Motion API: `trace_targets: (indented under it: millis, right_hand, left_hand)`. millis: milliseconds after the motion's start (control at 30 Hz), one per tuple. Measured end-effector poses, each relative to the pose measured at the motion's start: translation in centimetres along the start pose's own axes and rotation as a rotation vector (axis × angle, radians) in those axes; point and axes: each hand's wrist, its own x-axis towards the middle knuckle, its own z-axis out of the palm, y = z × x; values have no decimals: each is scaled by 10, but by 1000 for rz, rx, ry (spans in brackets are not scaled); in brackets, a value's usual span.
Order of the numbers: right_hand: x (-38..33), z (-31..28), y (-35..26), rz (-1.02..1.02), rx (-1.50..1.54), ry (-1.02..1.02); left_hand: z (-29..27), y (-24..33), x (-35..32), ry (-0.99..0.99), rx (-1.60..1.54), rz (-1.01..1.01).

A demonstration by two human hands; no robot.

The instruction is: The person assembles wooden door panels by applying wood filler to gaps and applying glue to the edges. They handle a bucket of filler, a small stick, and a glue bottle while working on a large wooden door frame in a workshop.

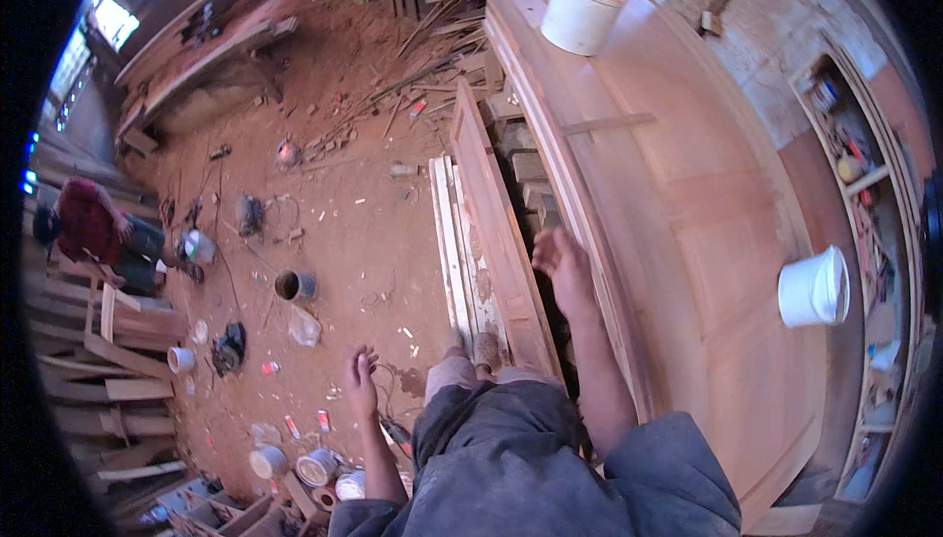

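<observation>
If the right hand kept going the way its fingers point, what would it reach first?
Probably the raised edge of the large wooden door panel: the right hand hangs empty beside it, fingers aimed along that edge. Depth is unclear.

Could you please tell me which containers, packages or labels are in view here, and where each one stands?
White bucket: far end of the wooden door panel, round, brownish inside.
White tub: panel's right edge, lying on its side.
Tins: floor beside the left hand, round, whitish.
Dark can: dirt floor, open top.
Labels: too small to tell.
</observation>
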Motion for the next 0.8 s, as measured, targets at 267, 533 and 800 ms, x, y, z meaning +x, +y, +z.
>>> trace_targets:
  millis: [267,533,800]
  right_hand:
    - [213,8,-32,155,648,222]
    - [216,1,-17,-337,-128,293]
    - [137,19,-18,50,68,224]
  left_hand:
    - [-60,-203,-123,153,562,-428]
    - [5,-149,-42,30,448,-353]
    - [107,-48,200,29,-67,-344]
